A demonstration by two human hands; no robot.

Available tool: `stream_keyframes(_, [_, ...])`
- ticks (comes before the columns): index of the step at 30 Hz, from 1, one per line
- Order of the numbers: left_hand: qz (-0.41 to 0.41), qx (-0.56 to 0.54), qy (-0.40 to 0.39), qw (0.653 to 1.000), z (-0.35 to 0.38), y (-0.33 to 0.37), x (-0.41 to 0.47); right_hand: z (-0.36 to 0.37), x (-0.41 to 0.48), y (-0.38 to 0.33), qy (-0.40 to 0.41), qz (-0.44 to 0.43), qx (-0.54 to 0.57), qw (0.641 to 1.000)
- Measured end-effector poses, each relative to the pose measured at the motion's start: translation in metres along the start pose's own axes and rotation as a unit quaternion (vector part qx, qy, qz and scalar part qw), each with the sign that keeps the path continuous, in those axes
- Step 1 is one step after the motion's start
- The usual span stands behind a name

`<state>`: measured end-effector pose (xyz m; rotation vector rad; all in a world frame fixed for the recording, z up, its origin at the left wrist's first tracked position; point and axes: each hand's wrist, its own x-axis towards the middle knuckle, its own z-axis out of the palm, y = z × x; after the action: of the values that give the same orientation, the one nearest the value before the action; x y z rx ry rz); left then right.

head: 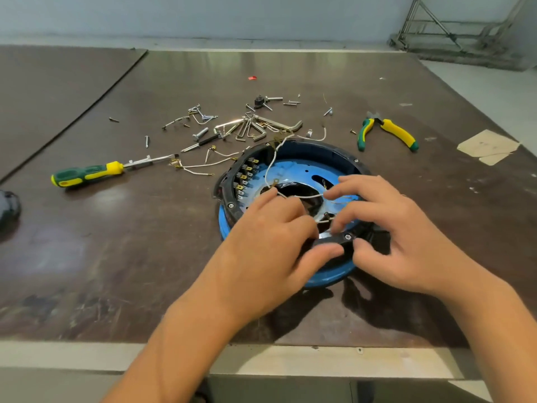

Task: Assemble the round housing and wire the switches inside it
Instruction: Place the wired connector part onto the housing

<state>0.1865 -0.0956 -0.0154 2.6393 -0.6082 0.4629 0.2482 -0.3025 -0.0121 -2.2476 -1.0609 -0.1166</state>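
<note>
At the desk's [116, 257] left edge sits a dark object [8, 206], too cut off to name. A screwdriver [87, 173] lies left of middle. Toward the far side, screws and hex keys [252, 128] are scattered, and spare wires [197, 167] lie beside them, not yet fitted.

The housing [319, 152] sits right of middle, toward the near edge. Its black ring already looks screwed down along the left and near sides. The switches [245, 178] stand in a row inside the left wall, and most of their terminals look bare.

Your left grip [270, 242] is half curled, with its thumb on the ring and a fingertip at one end of a wire [302, 196] that crosses the centre hole. Your right grip [406, 237] is curled the same way, with its thumb on the ring and its forefinger on the wire's other end. I cannot tell whether either grip actually pinches the wire.

Pliers [386, 132] lie beyond the housing toward the right edge.

The housing seems mostly assembled. The wiring looks barely begun, and most connections are left to do.
</note>
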Motion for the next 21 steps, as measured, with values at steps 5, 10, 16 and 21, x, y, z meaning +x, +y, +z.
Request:
stream_keyframes(5, [-0.04,-0.033,0.044,0.998,-0.024,-0.035,-0.007,0.0,-0.002,0.006,-0.032,0.023,0.034,0.999])
stream_keyframes(10, [-0.105,-0.025,-0.006,0.994,-0.033,-0.066,-0.017,-0.006,-0.004,0.013,-0.036,0.034,0.111,0.993])
stream_keyframes(16, [-0.072,-0.078,-0.096,0.99,-0.036,-0.071,-0.022,-0.013,-0.005,0.03,0.047,0.06,0.072,0.994])
stream_keyframes(21, [-0.029,-0.001,-0.087,0.996,-0.03,-0.056,-0.019,-0.017,-0.006,0.04,0.13,0.096,0.01,0.987])
